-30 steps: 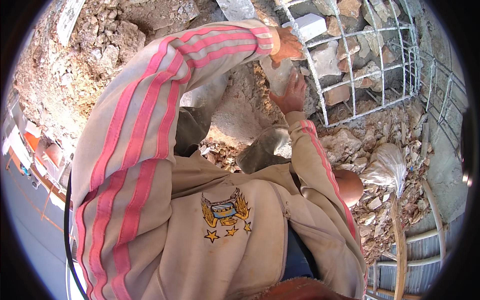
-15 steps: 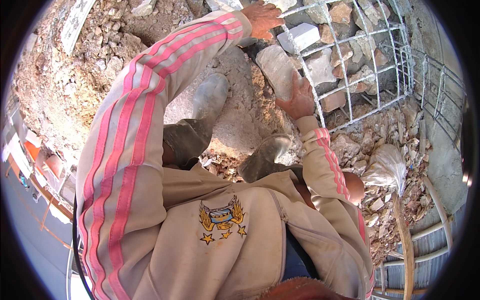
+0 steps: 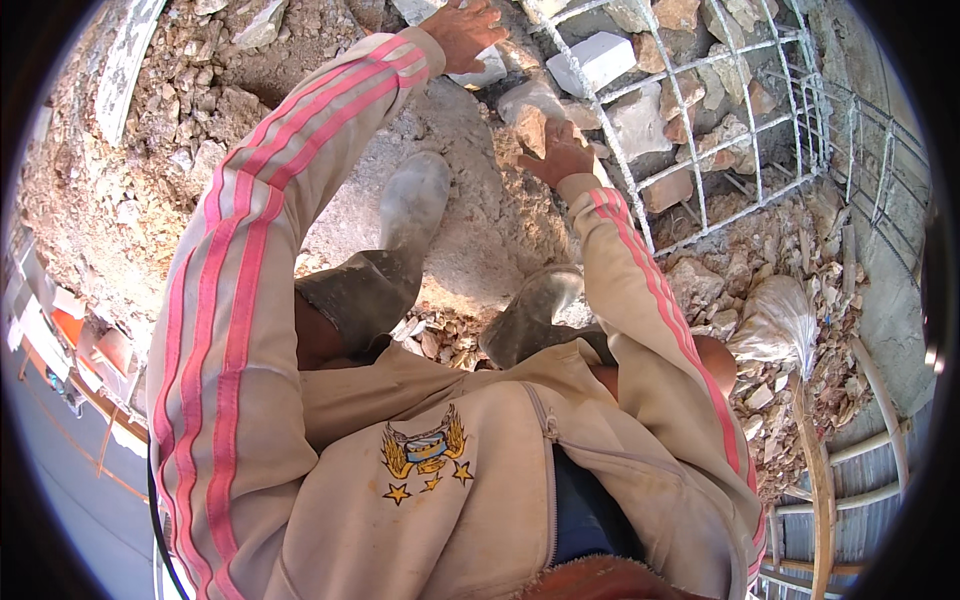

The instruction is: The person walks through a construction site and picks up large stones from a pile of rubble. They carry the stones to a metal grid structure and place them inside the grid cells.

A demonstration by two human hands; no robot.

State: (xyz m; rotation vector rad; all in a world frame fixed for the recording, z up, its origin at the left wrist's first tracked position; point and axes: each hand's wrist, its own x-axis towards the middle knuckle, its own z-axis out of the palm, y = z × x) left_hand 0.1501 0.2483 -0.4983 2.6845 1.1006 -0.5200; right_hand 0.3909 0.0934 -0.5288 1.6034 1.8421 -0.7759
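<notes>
My left hand (image 3: 465, 35) reaches to the far side with its fingers spread, just above a whitish stone (image 3: 484, 70). I cannot tell whether it touches that stone. My right hand (image 3: 558, 157) is beside the near left edge of the steel bar cage (image 3: 650, 190), fingers apart and pointing left. Right beyond its fingers lie a brownish stone (image 3: 530, 127) and a pale grey stone (image 3: 530, 97), close together. Neither stone is gripped. Inside the cage sit several rough stones, among them a white block (image 3: 597, 62) and a reddish stone (image 3: 668, 188).
My two dusty rubber boots (image 3: 415, 200) stand on pale, uneven ground. Loose rubble (image 3: 200, 110) slopes up on the left. At right are a whitish plastic sack (image 3: 780, 320), a wooden handle (image 3: 815, 480) and a concrete wall (image 3: 890, 290).
The large flat grey stone has shifted away from me and shows a smaller face. My right hand has moved left and off the cage bar. My left hand has moved left.
</notes>
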